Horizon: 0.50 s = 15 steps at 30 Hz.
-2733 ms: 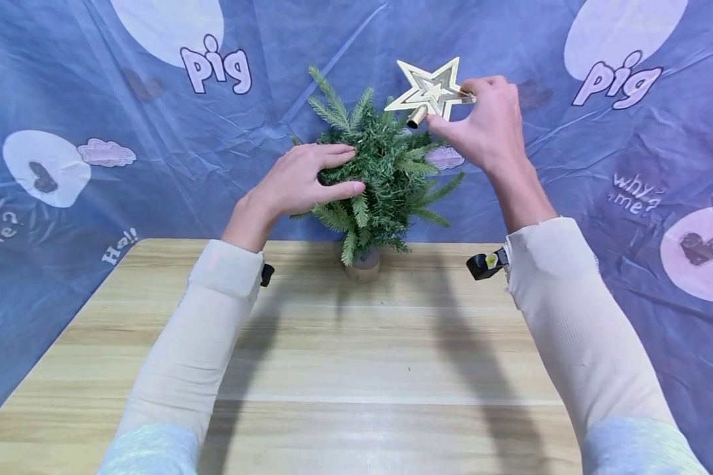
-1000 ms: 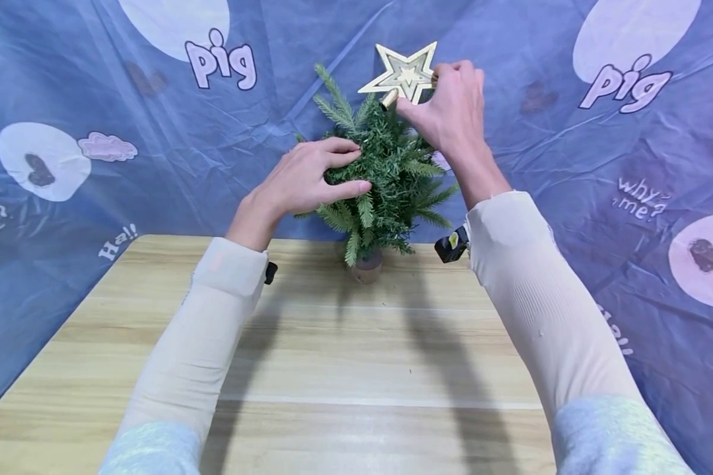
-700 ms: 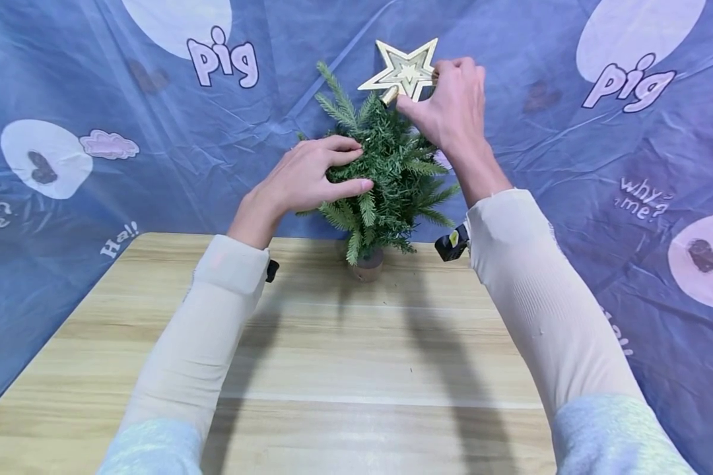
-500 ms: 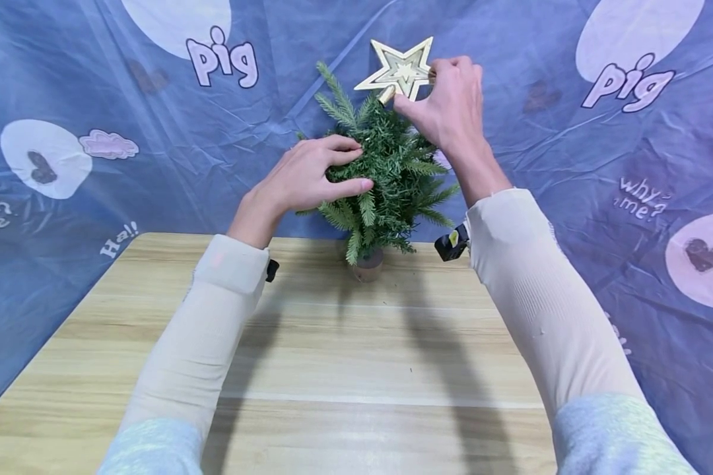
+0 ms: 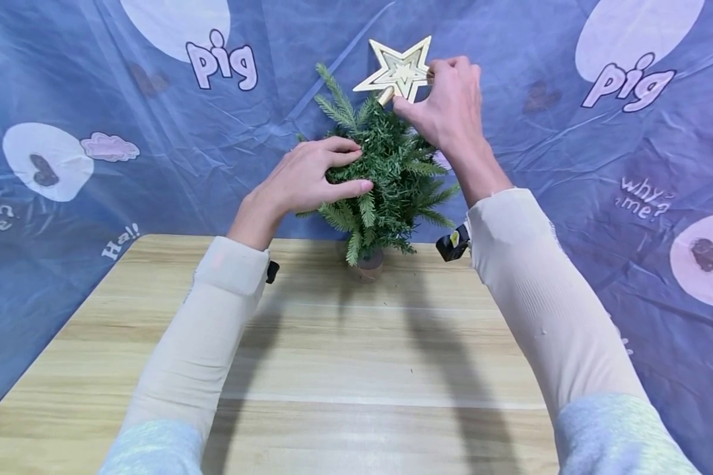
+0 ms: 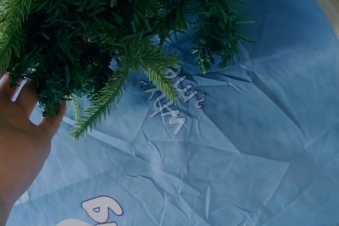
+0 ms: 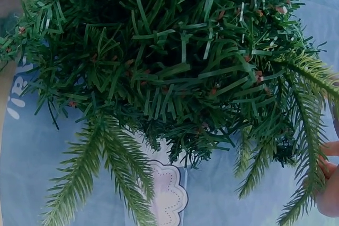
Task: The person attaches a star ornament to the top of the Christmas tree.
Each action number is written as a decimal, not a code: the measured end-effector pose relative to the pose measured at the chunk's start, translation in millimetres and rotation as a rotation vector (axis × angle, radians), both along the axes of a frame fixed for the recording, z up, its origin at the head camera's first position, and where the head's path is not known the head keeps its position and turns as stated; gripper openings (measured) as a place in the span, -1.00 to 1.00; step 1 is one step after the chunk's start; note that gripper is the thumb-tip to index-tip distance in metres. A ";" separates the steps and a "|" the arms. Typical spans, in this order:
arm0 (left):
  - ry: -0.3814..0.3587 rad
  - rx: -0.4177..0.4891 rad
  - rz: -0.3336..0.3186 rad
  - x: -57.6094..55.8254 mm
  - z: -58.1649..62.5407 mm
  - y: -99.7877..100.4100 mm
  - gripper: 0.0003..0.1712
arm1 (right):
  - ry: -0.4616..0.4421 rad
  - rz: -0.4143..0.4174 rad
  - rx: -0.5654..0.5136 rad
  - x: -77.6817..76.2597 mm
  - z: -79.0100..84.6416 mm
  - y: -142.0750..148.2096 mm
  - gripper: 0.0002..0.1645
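A gold star tree topper (image 5: 401,74) is pinched between the thumb and fingers of my right hand (image 5: 449,105), at its right-hand points. The tube under the star meets the top needles of a small green Christmas tree (image 5: 392,175); whether a twig is inside it I cannot tell. My left hand (image 5: 303,173) grips the tree's left side, thumb in front and fingers curved into the branches. In the left wrist view that left hand (image 6: 21,141) has its fingertips partly hidden behind needles. The right wrist view is mostly foliage (image 7: 180,72), without the star.
The tree stands in a small brownish pot (image 5: 366,268) near the back edge of a wooden table (image 5: 333,369). Close behind hangs a wrinkled blue printed cloth (image 5: 214,165). A few tiny dark bits lie on the tabletop.
The right hand has carried the star leftward and slightly up from right of the tree to its top; over the last half second it barely shifts. The left hand stays on the branches.
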<state>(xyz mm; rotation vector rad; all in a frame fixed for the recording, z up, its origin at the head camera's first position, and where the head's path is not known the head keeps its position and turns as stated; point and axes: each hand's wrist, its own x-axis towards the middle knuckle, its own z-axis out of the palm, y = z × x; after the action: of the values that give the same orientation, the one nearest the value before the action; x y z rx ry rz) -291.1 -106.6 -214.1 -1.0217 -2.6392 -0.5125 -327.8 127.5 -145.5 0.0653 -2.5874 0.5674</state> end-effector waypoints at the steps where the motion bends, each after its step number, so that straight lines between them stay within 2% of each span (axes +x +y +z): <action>1: 0.001 0.000 0.000 0.1 0.0 -0.2 -0.08 | 0.005 -0.001 0.002 -0.1 -0.3 -0.6 0.05; 15: 0.007 0.005 -0.001 0.2 -0.9 0.9 -0.10 | 0.064 0.015 0.031 3.4 -2.0 -3.0 0.02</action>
<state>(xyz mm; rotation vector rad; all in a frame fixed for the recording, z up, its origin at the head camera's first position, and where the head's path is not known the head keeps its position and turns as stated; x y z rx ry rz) -291.0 -105.7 -215.0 -1.0214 -2.6303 -0.5140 -324.4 124.5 -147.5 0.1122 -2.5355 0.5221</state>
